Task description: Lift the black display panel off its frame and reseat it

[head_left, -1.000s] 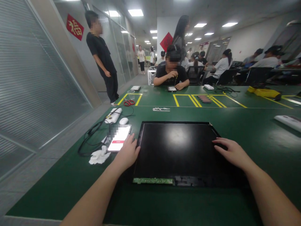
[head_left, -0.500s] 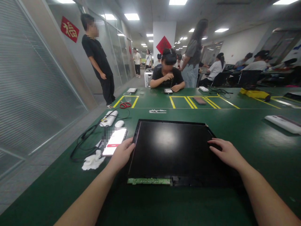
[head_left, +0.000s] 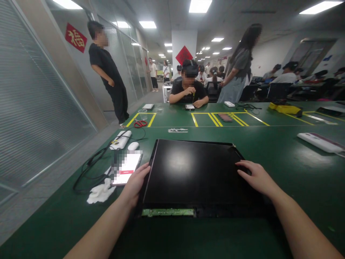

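A black flat display panel [head_left: 188, 176] lies face up before me on the green table, with a green circuit board strip [head_left: 167, 212] along its near edge. My left hand [head_left: 136, 183] grips the panel's left side, its fingers closed along the rim. At the right side my right hand [head_left: 254, 176] holds the rim between thumb and fingers; the fingertips are partly hidden by the dark edge. Just left of my left hand lies a phone [head_left: 129, 169] with a lit white screen. A crumpled white tissue [head_left: 101, 191] is beside the phone.
Black cables [head_left: 88, 162], a white power bank [head_left: 121, 139] and a white mouse-shaped case [head_left: 133, 146] lie left. Red scissors [head_left: 140, 124] and a clear cup [head_left: 142, 114] stand farther back. A white device [head_left: 319, 142] lies right. A person [head_left: 188, 86] works opposite.
My view has tilted slightly, so the panel and both hands sit a little lower and further left. The standing person at the back has moved right. Both hands stay on the panel.
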The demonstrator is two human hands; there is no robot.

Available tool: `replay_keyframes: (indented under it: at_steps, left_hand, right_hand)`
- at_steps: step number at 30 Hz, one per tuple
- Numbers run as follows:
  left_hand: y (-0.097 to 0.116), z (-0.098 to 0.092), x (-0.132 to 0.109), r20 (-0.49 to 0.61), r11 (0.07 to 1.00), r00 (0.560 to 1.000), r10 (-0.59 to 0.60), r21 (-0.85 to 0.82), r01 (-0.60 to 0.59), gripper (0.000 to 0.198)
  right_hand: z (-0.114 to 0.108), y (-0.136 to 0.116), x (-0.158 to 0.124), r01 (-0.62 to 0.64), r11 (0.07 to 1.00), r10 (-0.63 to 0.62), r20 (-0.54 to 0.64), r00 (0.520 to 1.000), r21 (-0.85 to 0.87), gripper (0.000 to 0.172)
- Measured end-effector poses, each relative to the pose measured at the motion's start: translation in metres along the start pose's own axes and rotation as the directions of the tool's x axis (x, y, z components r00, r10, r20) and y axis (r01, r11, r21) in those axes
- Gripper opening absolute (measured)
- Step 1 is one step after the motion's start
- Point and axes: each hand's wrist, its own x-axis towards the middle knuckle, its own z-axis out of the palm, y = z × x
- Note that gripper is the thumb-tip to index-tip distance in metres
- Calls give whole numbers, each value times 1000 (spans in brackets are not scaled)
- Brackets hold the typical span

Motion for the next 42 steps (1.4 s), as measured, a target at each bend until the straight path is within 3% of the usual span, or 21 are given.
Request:
replay_keyframes:
  at_steps: [3, 5, 12, 18, 23, 31, 38, 42]
  left_hand:
    - [-5, -4, 6, 22, 999, 1000, 23, 24, -23, 104]
    - [-9, -7, 11, 59, 998, 997, 56, 20, -57, 115]
    - [-17, -13, 17, 172, 983, 969, 175, 23, -181, 75]
    - [-13, -7, 6, 206, 955, 952, 226, 143, -258, 83]
    - [-5, -4, -3, 206, 941, 945, 256, 171, -292, 69]
    - [4, 6, -13, 289, 991, 951, 114, 37, -130, 62]
    - [-6, -1, -14, 358, 975, 907, 222, -58, -216, 78]
    - [-10, -4, -14, 358, 963, 895, 267, -130, -235, 76]
  right_hand:
    - [0, 0, 0, -3, 1000, 3, 0, 1000, 2, 44]
    - [0, 0, 0, 2, 1000, -2, -1, 1000, 8, 43]
    - [0, -2, 0, 6, 1000, -6, -7, 1000, 16, 42]
    - [0, 0, 2, 12, 999, -13, 8, 1000, 40, 41]
    - [1, 1, 2, 2, 999, -2, -2, 1000, 47, 42]
    - [-1, -1, 1, -1, 999, 1, 3, 1000, 52, 41]
    - [-1, 3, 2, -29, 996, 30, -7, 1000, 87, 44]
    - [0, 8, 5, -177, 974, 189, -80, 979, 139, 59]
